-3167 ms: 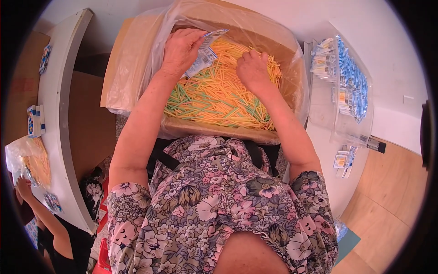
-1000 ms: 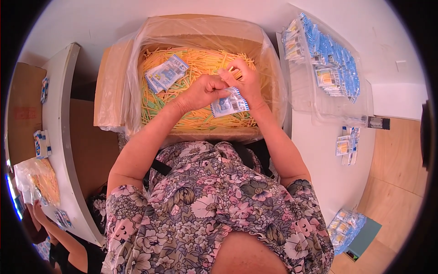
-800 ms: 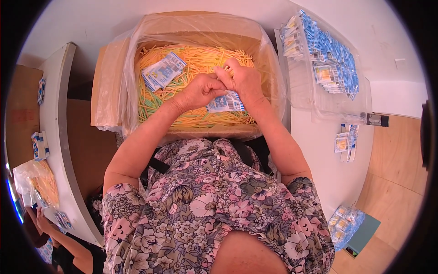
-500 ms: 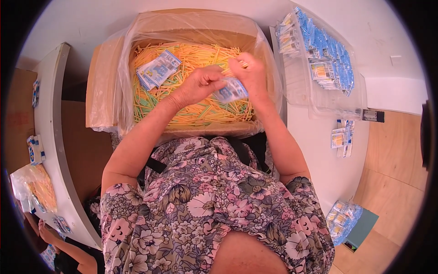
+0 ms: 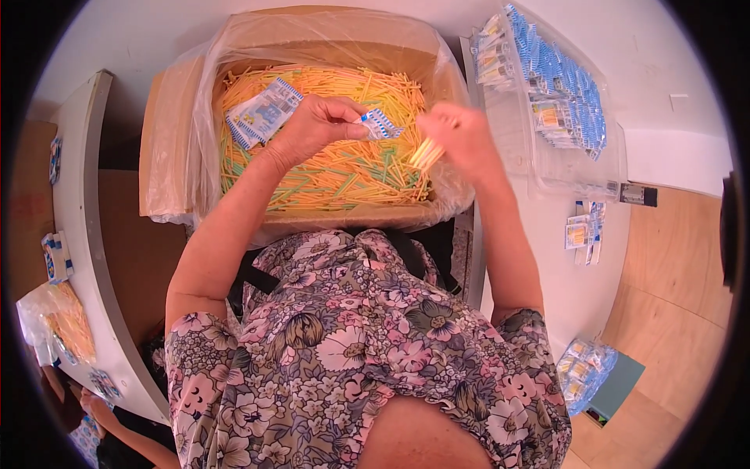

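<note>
My left hand pinches a small blue-and-white plastic packet between thumb and fingers. It hangs over a plastic-lined cardboard box full of thin orange, yellow and green sticks. My right hand, slightly blurred, is closed around a small bunch of thin yellow-orange sticks whose ends point down and left. That hand is apart from the packet, near the box's right side. More flat packets lie on the sticks at the box's left.
At the right stands a clear plastic bin with rows of filled packets. Loose packets lie on the white table beside it. A blue bag of packets sits lower right. Another person's arm shows lower left.
My right hand has moved right, away from the packet, with sticks in its grip. The packet in my left hand has tilted up, and that hand has shifted slightly left and up.
</note>
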Demonstrator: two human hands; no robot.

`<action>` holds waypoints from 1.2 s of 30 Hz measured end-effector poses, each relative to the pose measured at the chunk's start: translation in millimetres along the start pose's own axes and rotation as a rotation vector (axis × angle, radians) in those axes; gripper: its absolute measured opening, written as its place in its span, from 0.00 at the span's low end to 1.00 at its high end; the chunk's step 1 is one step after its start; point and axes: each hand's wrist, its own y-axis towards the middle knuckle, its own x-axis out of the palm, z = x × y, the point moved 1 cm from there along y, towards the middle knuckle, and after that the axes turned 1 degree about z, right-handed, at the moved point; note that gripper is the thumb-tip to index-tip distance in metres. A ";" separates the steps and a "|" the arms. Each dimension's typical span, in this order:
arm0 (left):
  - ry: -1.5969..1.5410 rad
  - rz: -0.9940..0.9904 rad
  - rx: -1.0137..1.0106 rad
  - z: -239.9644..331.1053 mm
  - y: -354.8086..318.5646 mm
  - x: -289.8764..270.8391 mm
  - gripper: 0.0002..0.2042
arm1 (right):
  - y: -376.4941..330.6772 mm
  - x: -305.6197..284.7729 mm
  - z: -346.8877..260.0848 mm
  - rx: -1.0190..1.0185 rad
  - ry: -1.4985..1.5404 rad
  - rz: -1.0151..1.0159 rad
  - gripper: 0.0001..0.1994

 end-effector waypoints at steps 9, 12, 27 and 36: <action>0.005 -0.177 -0.014 4.0 1.8 6.8 0.06 | 35.3 7.3 12.4 0.089 0.139 -0.057 0.12; 0.023 -0.198 -0.035 6.7 0.7 7.6 0.07 | 34.2 10.9 4.1 -0.067 -0.095 0.028 0.14; 0.032 -0.065 -0.098 -10.1 5.6 5.3 0.10 | -7.7 37.1 4.7 -0.420 -0.319 0.356 0.16; 1.228 0.205 0.202 -4.7 -23.8 -62.6 0.11 | -129.0 -40.5 42.1 -0.323 -0.254 0.370 0.10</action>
